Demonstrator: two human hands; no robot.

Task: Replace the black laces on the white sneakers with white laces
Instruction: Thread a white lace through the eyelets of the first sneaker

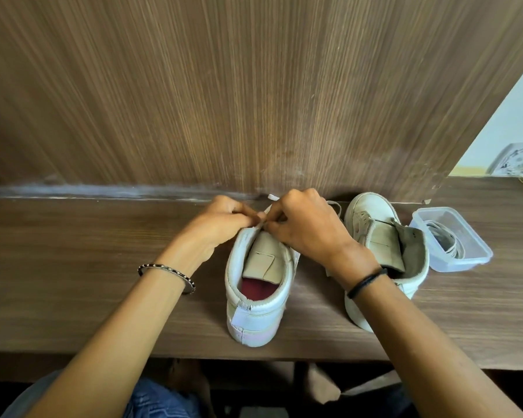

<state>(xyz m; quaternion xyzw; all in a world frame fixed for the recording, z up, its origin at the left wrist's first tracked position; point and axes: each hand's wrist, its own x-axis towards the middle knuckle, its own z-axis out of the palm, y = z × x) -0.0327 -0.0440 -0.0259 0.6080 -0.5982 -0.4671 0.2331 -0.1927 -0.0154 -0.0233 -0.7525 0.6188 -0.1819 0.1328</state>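
Two hands: left hand [224, 218], right hand [305, 227] pinched white lace [273, 198]
Sneaker [258, 315]: lay lengthwise up-frame, toe toward top

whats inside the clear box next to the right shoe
A loose coil of pale laces lies in the open box. How many laces there are, and whether anything lies under the coil, cannot be seen.

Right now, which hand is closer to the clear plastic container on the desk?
Right. The right hand pinches the white lace at one sneaker, with the other sneaker between it and the container. The left hand pinches beside it, farther left.
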